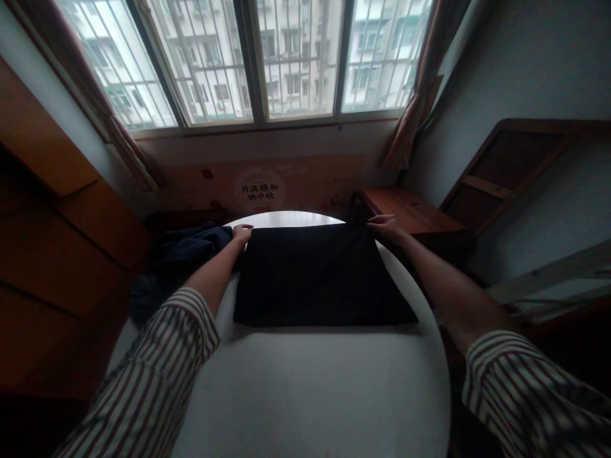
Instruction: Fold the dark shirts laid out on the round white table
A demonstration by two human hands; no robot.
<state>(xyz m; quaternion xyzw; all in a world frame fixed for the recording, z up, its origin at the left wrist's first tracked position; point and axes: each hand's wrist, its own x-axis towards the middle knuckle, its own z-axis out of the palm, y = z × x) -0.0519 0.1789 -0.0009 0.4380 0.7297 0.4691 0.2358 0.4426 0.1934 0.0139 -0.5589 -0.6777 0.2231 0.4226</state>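
Note:
A black folded garment lies flat on a round white table. My left hand is closed on the garment's far left corner. My right hand pinches its far right corner. Both arms reach forward in striped sleeves pushed up the forearm. The cloth's near edge lies straight across the table's middle.
A heap of dark blue clothes sits at the table's left edge. A wooden cabinet stands to the left, a wooden desk and shelf frame to the right. A cardboard box lies under the barred window.

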